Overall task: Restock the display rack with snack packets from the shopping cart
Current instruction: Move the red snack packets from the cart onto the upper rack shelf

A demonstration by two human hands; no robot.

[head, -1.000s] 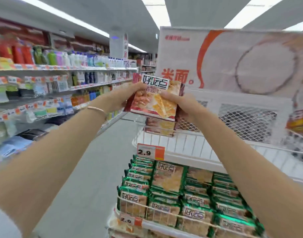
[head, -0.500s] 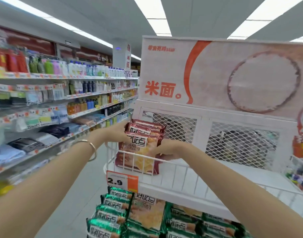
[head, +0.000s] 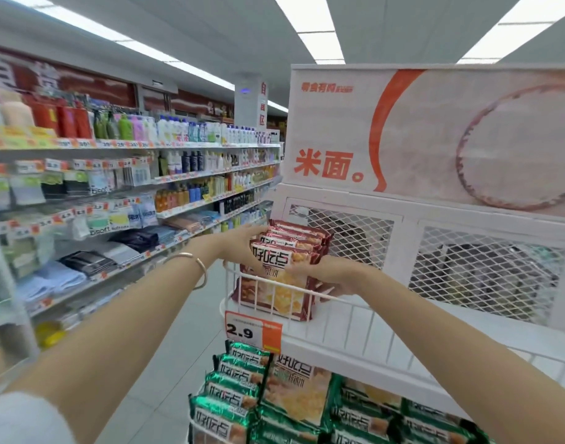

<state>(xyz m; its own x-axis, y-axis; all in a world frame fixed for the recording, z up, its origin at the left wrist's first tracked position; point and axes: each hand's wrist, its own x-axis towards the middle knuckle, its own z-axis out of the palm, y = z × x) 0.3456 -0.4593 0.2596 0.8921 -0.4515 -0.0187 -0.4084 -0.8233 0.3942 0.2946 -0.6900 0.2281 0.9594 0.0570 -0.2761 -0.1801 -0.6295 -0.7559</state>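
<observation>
Your left hand [head: 242, 243] and right hand [head: 327, 274] clasp the red snack packets [head: 271, 257] upright at the rack shelf's [head: 338, 331] front-left corner.

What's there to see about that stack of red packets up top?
The red packets are glossy plastic bags with a white label and biscuit pictures, several standing upright one behind another on the top shelf, behind its wire rail. The left hand holds their left side, the right hand their right edge.
</observation>
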